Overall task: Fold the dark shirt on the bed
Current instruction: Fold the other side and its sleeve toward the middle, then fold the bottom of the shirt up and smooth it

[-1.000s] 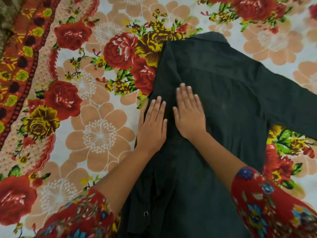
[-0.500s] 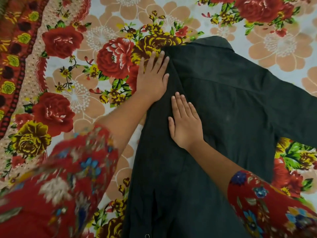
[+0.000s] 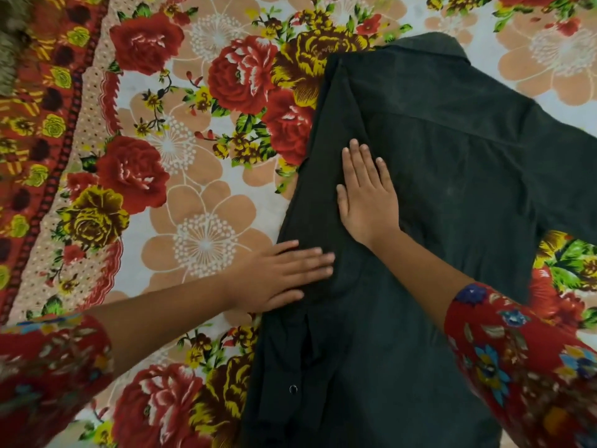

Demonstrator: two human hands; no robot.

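Observation:
The dark shirt [image 3: 452, 176] lies back-up on the flowered bed, collar at the top. Its left side is folded inward, giving a straight left edge, while the right sleeve stretches out to the right. My right hand [image 3: 366, 195] lies flat on the folded part near the middle, fingers straight and pointing up. My left hand [image 3: 279, 274] presses flat across the shirt's left edge, fingers straight and pointing right, palm partly on the sheet. A snap button [image 3: 293, 388] shows low on the folded layer.
The bedsheet [image 3: 193, 195] with large red, yellow and peach flowers spreads left of and above the shirt. A red patterned border [image 3: 42, 130] runs down the far left. Something brownish and blurred sits at the top left corner [image 3: 9, 43].
My left hand slid from the shirt's upper left shoulder down along the folded edge to below my right hand. My right hand stayed flat in nearly the same spot.

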